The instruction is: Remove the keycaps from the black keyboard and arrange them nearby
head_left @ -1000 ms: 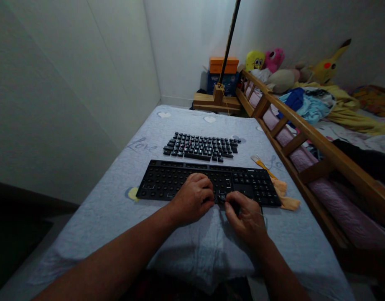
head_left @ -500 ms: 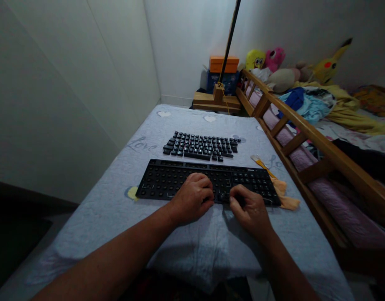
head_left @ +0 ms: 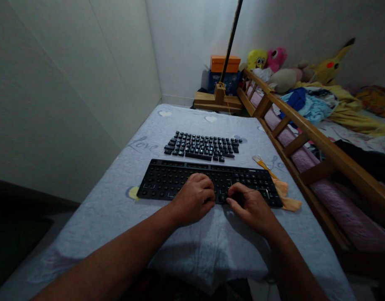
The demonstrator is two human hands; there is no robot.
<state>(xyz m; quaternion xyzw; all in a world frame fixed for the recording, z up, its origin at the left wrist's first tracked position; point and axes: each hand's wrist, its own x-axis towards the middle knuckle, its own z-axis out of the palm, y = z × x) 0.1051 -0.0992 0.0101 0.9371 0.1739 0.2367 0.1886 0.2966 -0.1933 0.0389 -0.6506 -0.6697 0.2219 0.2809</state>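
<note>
A black keyboard [head_left: 167, 177] lies on the blue cloth, its left and middle part bare of keycaps, while keys still sit on the number pad at its right. My left hand [head_left: 197, 195] is curled over the keyboard's front middle, its thumb at the front edge. Over the front edge further right, my right hand [head_left: 250, 205] has thumb and forefinger bent close together by the bottom row; anything between their tips is too small and dark to name. Beyond the keyboard, loose black keycaps [head_left: 200, 146] are laid out in rows.
Right of the keyboard lie a yellow-handled brush [head_left: 264, 166] and an orange cloth [head_left: 289, 203]. A wooden bed rail [head_left: 305, 125] runs along the right side. Behind stand a wooden stand base [head_left: 217, 100] and an orange box [head_left: 225, 64]. A pale wall [head_left: 70, 83] rises at left.
My right hand has shifted slightly left along the keyboard's front edge, with its thumb and forefinger tips a little differently set. The left hand stays on the keyboard.
</note>
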